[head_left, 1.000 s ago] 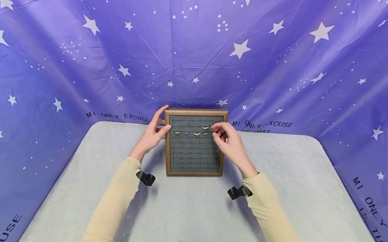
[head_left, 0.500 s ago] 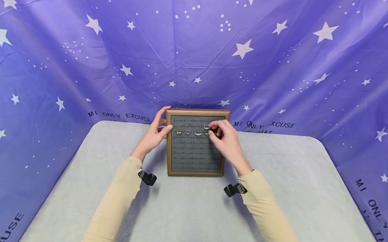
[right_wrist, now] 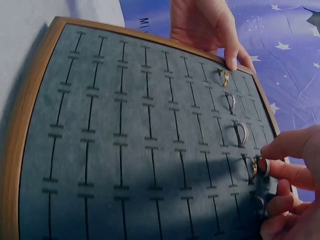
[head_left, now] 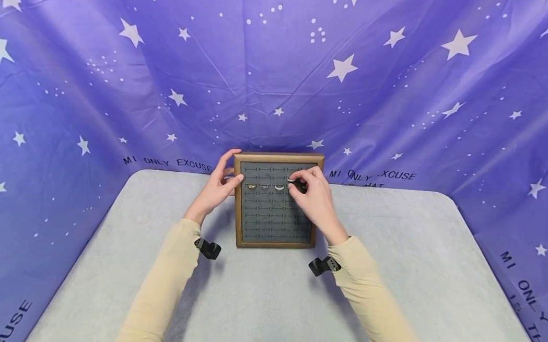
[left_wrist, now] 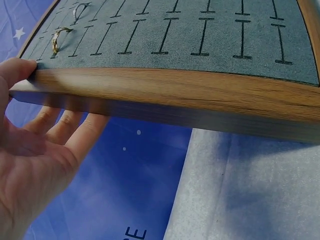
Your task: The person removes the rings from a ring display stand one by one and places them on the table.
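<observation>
A ring display case [head_left: 275,228] with a wooden frame and slotted dark grey padding stands tilted on the table. My left hand [head_left: 213,192] grips its left edge, thumb on the front and fingers behind, as the left wrist view shows. At the upper right of the padding, my right hand [head_left: 317,197] pinches a silver ring [right_wrist: 266,168] between thumb and index finger. Just below that ring sits a gold ring [right_wrist: 251,169] in its slot. Further along the same row are two silver rings [right_wrist: 241,135] and another gold ring [right_wrist: 223,76]. One more ring [right_wrist: 260,205] is partly covered by my curled fingers.
The grey-white table [head_left: 256,306] extends in front of the case and to both sides. Close behind it hangs a purple curtain [head_left: 280,61] with white stars and lettering. Black wrist cameras [head_left: 208,249] are strapped over both sleeves.
My right hand has moved left across the case, from beside the silver ring to pinching it. The left hand keeps its grip on the edge.
</observation>
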A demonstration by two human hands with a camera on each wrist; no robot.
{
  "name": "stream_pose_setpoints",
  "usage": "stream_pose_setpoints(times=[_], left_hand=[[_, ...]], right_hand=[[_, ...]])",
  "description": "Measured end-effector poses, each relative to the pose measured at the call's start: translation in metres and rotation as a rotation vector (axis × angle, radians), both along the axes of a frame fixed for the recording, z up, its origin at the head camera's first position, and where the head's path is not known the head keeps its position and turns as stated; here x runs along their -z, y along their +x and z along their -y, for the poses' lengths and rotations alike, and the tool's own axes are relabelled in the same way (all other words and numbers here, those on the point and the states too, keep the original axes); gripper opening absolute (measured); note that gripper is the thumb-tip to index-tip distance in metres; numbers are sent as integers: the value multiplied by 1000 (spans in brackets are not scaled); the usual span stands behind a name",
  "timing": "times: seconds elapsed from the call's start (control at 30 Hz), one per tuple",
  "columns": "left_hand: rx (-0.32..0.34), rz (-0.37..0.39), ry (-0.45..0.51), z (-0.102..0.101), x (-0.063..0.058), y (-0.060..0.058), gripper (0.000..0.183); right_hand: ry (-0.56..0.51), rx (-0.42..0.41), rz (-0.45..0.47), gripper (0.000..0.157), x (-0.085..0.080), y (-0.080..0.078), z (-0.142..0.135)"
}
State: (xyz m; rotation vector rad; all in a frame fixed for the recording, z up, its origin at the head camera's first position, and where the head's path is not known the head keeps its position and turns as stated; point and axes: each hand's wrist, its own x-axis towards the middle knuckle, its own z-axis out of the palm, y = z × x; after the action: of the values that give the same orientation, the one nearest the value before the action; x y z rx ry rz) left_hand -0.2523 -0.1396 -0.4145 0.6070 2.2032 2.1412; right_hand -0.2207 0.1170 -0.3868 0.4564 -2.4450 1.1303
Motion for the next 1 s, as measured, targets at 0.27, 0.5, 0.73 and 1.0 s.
stream_pose_setpoints(times=[0.27,0.5,0.73,1.0], left_hand=[[6,19,15,0,-1,0,63],[24,34,27,1,-5,4,63],[36,1,10,-2,-22,17,61],[29,16,23,0,-7,6,62]], right_hand=[[12,88,71,9,-2,1,8],[-24,103,70,7,3,1,10],[-92,89,49,5,7,1,9],[-217,-3,19,8,9,3,4]])
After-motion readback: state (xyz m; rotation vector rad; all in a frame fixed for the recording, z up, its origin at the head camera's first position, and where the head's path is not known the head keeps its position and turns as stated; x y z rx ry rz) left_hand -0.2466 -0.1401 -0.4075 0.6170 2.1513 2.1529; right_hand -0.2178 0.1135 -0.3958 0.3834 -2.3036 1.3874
